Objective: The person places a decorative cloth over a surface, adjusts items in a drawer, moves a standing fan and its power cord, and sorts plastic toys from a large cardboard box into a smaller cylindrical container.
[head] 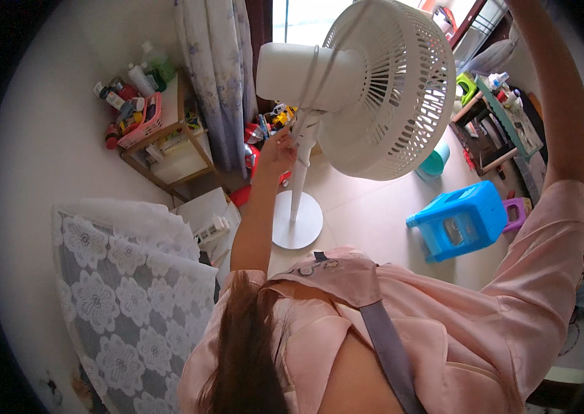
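Observation:
A white pedestal fan (297,77) with a slotted round cage stands before me on a round white base. A cord hangs across its motor housing, blurred near the camera. My left hand (280,150) is at the fan's neck, with the fingers bent beside the pole; whether they grip the pole or the cord I cannot tell. My right arm reaches up past the cage at the upper right, and the right hand is beyond the picture's top edge.
A blue plastic stool (457,220) stands on the floor at the right, near a teal bucket (434,160). At the left are a wooden shelf (196,142) with a pink basket (142,127), a curtain (217,77) and a lace cover (137,300). A power strip (213,229) lies below the shelf.

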Demonstrator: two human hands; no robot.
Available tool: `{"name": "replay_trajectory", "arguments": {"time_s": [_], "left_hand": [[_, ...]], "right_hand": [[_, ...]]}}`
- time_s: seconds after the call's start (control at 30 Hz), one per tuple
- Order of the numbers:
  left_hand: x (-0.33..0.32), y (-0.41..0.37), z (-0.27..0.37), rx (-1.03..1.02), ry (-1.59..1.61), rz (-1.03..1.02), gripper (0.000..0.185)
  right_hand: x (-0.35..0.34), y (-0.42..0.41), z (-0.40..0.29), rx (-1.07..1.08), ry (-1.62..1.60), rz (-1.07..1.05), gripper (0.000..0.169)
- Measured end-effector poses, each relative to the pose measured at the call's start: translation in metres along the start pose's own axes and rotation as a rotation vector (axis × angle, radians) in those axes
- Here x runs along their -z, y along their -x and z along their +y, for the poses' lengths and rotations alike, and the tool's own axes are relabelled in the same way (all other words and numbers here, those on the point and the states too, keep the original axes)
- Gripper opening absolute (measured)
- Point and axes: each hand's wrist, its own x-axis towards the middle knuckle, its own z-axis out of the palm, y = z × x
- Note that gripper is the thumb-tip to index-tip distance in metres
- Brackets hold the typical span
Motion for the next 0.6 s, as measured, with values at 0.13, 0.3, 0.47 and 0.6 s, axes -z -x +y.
{"name": "replay_trajectory", "arguments": {"time_s": [0.13,0.3,0.47,0.6], "left_hand": [[0.013,0.005,0.017,0.020,0.066,-0.144,0.014],[-0.024,0.031,0.011,-0.088,0.055,0.197,0.017],[0.009,0.013,0.006,-0.074,0.576,-0.336,0.024],[0.016,0.018,0.020,-0.033,0.841,-0.494,0.033]], "right_hand": [[0.014,-0.075,0.037,0.209,0.269,0.161,0.026],[0.006,-0.134,0.024,0.620,0.267,0.428,0.033],[-0.025,-0.187,-0.017,0.222,0.232,0.646,0.029],[-0.069,-0.241,-0.043,0.090,0.473,0.535,0.017]]}}
